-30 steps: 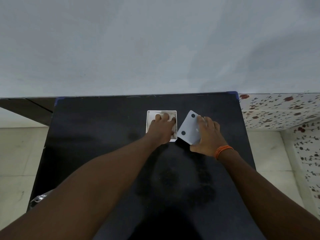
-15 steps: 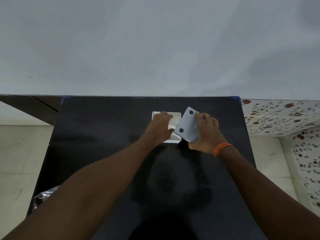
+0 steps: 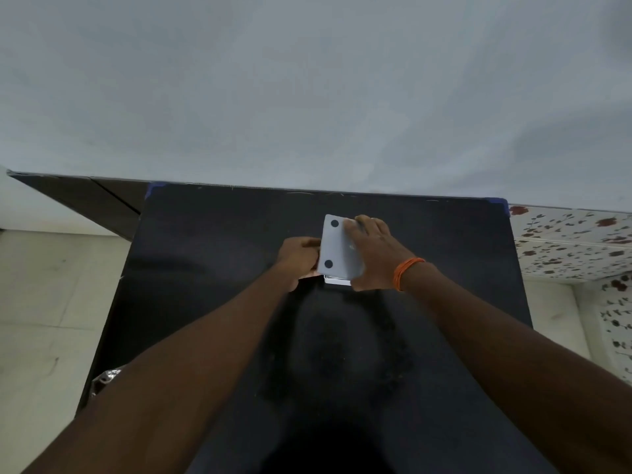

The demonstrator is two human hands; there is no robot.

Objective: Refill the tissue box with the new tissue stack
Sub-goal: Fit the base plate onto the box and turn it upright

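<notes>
A grey base panel (image 3: 337, 249) with two dark round feet lies over the white tissue box (image 3: 337, 280), of which only a strip of the near edge shows. My right hand (image 3: 372, 254) lies flat on the panel's right half and holds it. My left hand (image 3: 299, 258) grips the left side of the box, fingers curled at the panel's left edge. The tissue stack inside is hidden under the panel.
The box sits toward the far middle of a black table (image 3: 239, 268) set against a pale wall. A crinkled clear wrapper (image 3: 106, 379) hangs at the table's near left edge. Floral tiles (image 3: 574, 248) lie to the right, pale floor to the left.
My right hand has swung the grey panel leftward and down over the open box. My left hand has come out of the box and now holds its left side.
</notes>
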